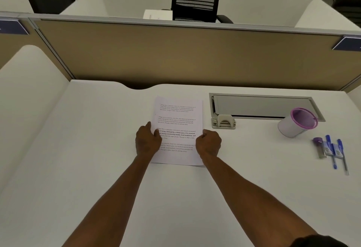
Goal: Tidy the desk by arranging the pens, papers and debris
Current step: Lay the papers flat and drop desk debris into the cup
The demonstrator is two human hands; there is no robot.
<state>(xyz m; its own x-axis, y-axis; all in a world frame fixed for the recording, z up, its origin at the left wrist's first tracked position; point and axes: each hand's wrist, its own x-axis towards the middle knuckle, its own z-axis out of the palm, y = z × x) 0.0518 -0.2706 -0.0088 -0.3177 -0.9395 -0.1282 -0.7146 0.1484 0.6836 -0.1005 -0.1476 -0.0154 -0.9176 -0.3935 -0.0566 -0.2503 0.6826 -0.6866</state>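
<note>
Both hands are resting on the papers, a printed stack lying flat near the middle of the counter, with its long axis running away from the person toward the partition. The left hand is sitting on the stack's left edge, fingers curled and thumb reaching onto the printed page. The right hand is pressing at the right edge with its fingers bunched loosely; whether either hand is pinching the sheets or only squaring them from the sides is hard to tell from this angle, since the fingertips are tucked under the knuckles.

The stack is looking fairly well aligned, so the paper step is probably nearing its end. The pens are lying well off to the right, a small cluster of blue ones beside a purple-capped one, their long axes running roughly near-to-far like the stack's. Just beyond them a white cup with a purple rim is standing tilted, near the metal cable hatch, with a small hole punch sitting between the hatch and the papers.

The right hand is plainly the nearer one to the pens and cup, so a move to gather them would likely fall to it, reaching sideways to the right, while the left is keeping to the stack. No loose debris is showing on the counter.
</note>
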